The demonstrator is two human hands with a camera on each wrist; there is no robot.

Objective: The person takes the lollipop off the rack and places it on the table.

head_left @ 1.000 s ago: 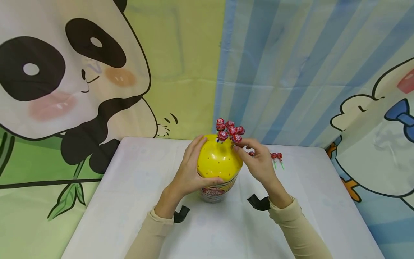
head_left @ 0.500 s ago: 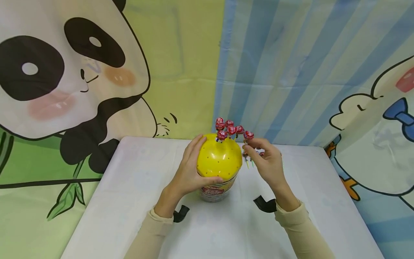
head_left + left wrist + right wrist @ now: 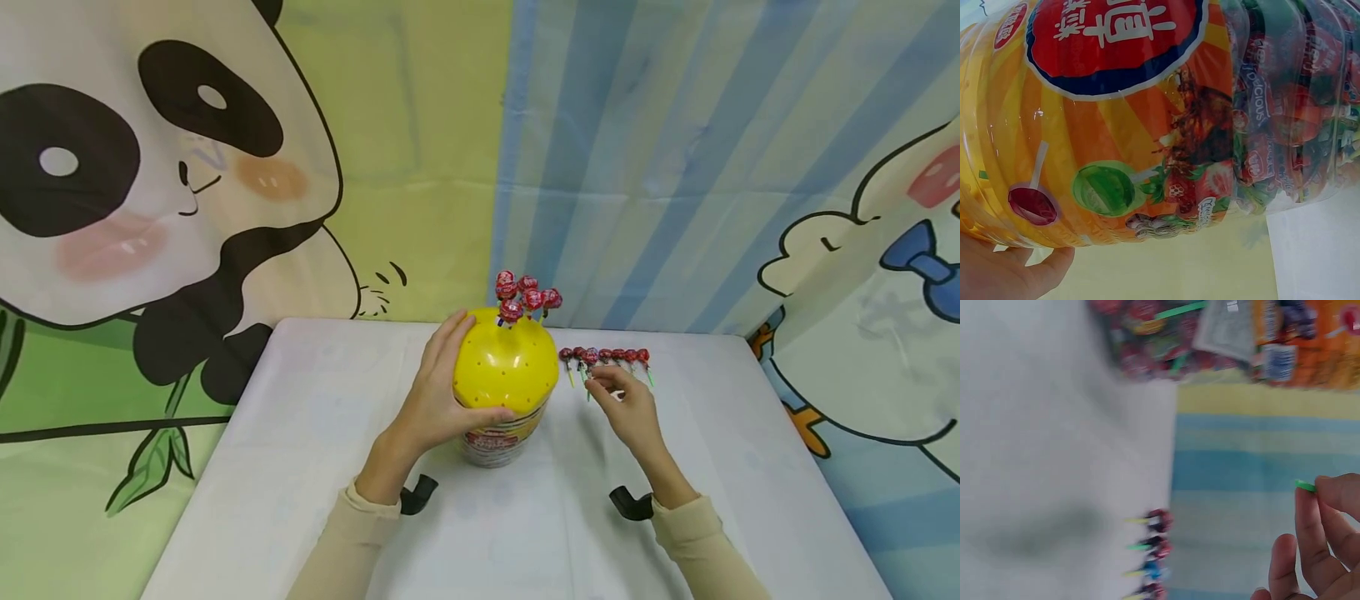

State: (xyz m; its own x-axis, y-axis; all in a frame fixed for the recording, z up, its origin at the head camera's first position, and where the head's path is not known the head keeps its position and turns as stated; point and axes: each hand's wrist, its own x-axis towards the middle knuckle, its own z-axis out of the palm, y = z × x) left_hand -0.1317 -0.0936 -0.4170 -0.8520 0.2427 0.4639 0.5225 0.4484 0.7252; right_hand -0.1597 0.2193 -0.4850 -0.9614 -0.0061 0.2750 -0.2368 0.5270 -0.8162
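Observation:
My left hand (image 3: 438,392) grips a clear candy jar (image 3: 495,446) from its left side, fingers and thumb spread around the yellow dome lid (image 3: 506,367) dotted with small holes. Red-wrapped lollipops (image 3: 531,300) stand on sticks in the lid's far part. In the left wrist view the jar's orange label (image 3: 1104,125) fills much of the frame, with wrapped candies showing through the clear plastic. To the right of the jar, my right hand (image 3: 630,412) pinches a lollipop (image 3: 591,357) by its green stick (image 3: 1305,485) between thumb and fingertip, in front of the row on the table.
A row of several lollipops (image 3: 630,356) lies along the far right part of the white table (image 3: 337,375), sticks toward me. Behind the table hangs a printed cloth (image 3: 420,167) with a panda. A black strap (image 3: 632,504) sticks out at each wrist.
My right hand has drawn a lollipop away from the cluster on the lid and carried it right and down toward the row. The left hand keeps its grip on the jar.

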